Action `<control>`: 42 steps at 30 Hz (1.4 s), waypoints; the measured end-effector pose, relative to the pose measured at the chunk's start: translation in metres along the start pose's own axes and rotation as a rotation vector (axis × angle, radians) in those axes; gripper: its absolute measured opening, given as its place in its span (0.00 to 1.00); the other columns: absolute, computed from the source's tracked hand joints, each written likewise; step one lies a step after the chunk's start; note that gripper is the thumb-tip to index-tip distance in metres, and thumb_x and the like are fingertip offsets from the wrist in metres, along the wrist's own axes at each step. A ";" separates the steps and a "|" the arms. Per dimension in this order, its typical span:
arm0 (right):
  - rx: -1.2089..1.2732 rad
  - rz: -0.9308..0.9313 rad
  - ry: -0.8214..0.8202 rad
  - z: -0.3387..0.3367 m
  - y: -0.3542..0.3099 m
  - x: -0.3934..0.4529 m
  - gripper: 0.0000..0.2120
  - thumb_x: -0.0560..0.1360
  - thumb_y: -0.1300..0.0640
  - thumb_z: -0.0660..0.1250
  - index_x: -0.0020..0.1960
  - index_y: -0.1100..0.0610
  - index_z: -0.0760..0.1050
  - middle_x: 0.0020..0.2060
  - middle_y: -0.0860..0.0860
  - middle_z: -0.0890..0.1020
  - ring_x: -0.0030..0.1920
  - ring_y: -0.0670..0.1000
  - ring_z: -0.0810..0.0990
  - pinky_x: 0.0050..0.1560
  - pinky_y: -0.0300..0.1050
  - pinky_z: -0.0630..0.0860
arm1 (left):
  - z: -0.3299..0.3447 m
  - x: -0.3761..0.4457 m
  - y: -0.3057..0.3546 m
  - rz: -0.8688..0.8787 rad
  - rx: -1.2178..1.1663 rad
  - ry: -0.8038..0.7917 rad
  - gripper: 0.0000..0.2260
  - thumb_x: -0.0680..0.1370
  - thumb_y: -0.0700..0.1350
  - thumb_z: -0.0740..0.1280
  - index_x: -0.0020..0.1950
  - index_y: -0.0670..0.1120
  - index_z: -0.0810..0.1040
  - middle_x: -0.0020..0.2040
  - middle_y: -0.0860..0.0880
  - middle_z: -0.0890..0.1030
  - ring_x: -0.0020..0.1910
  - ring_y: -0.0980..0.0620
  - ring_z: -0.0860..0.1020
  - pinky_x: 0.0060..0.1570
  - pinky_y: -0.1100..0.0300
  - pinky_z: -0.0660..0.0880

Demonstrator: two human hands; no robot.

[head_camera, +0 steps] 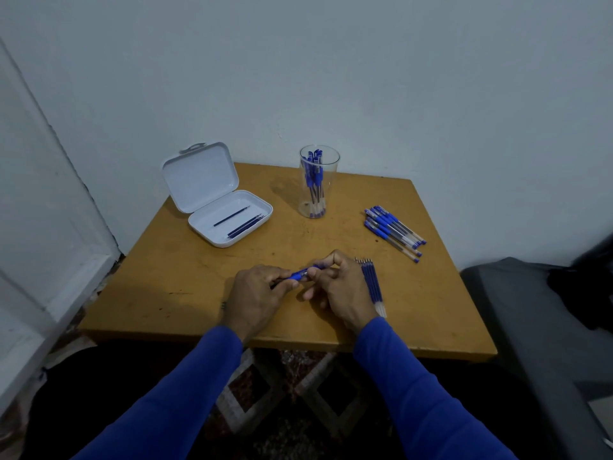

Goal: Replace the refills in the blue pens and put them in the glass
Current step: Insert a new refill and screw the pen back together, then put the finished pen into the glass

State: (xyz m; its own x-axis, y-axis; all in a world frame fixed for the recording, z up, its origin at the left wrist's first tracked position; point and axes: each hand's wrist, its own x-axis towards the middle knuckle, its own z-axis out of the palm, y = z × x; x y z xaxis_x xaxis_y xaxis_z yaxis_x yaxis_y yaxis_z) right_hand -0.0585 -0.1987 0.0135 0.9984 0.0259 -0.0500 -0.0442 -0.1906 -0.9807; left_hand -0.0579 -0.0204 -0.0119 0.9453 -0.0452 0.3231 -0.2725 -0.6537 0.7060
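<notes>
Pens are about half sorted from where I'm standing. A bunch of blue pens already stand in the clear glass (319, 180) at the back of the wooden table (199, 277), so I'd guess those are finished. Over on the right a pile of blue pens (394, 232) lies flat, looks like a handful left to do. The open white case (229, 214) on the left has a few thin refills (243, 222) in its tray, probably the pulled ones, though I can't say for sure. A neat row of fresh-looking refills (373, 283) sits just beside the right wrist.

Right now one blue pen (303, 273) is held above the table near the front edge, between both hands. The left hand (262, 293) has its fingers curled round one end, thumb on top. The right hand (335, 285) pinches the other end with thumb and forefinger, other fingers tucked under loosely. Looks like a twisting grip to me, unscrewing or screwing the barrel, can't tell which. Both forearms in blue sleeves come in low from the near side.
</notes>
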 end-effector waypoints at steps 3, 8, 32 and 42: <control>0.010 0.038 -0.018 0.000 -0.003 -0.001 0.09 0.80 0.58 0.69 0.56 0.59 0.71 0.40 0.58 0.87 0.37 0.54 0.85 0.29 0.42 0.74 | 0.001 0.000 0.001 0.025 0.023 0.002 0.09 0.77 0.48 0.74 0.55 0.46 0.86 0.50 0.52 0.85 0.47 0.59 0.78 0.48 0.71 0.71; 0.024 0.054 0.030 0.001 -0.011 0.002 0.07 0.80 0.58 0.69 0.57 0.55 0.73 0.40 0.57 0.87 0.37 0.52 0.85 0.31 0.43 0.76 | 0.003 0.002 -0.001 0.046 0.042 0.009 0.09 0.78 0.51 0.72 0.56 0.50 0.84 0.49 0.54 0.84 0.48 0.58 0.77 0.50 0.61 0.76; -0.193 -0.708 0.531 -0.053 -0.162 0.139 0.10 0.79 0.66 0.67 0.58 0.56 0.77 0.43 0.50 0.82 0.43 0.43 0.79 0.42 0.29 0.73 | 0.063 0.127 -0.011 0.121 0.413 -0.216 0.21 0.82 0.63 0.57 0.68 0.53 0.73 0.69 0.52 0.70 0.67 0.52 0.67 0.70 0.54 0.67; -0.536 -0.543 0.402 -0.043 -0.124 0.181 0.08 0.80 0.62 0.67 0.57 0.54 0.79 0.48 0.50 0.81 0.43 0.46 0.78 0.47 0.46 0.79 | 0.064 0.124 -0.013 0.118 0.433 -0.220 0.24 0.82 0.63 0.55 0.74 0.54 0.71 0.76 0.52 0.66 0.74 0.52 0.62 0.75 0.51 0.61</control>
State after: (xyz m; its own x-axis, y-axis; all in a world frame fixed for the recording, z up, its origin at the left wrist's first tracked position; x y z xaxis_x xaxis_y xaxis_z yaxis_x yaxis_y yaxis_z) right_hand 0.1295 -0.2131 0.1339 0.8174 -0.0828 0.5700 0.3641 -0.6925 -0.6227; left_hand 0.0743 -0.0660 -0.0220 0.9406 -0.2654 0.2117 -0.3246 -0.8859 0.3314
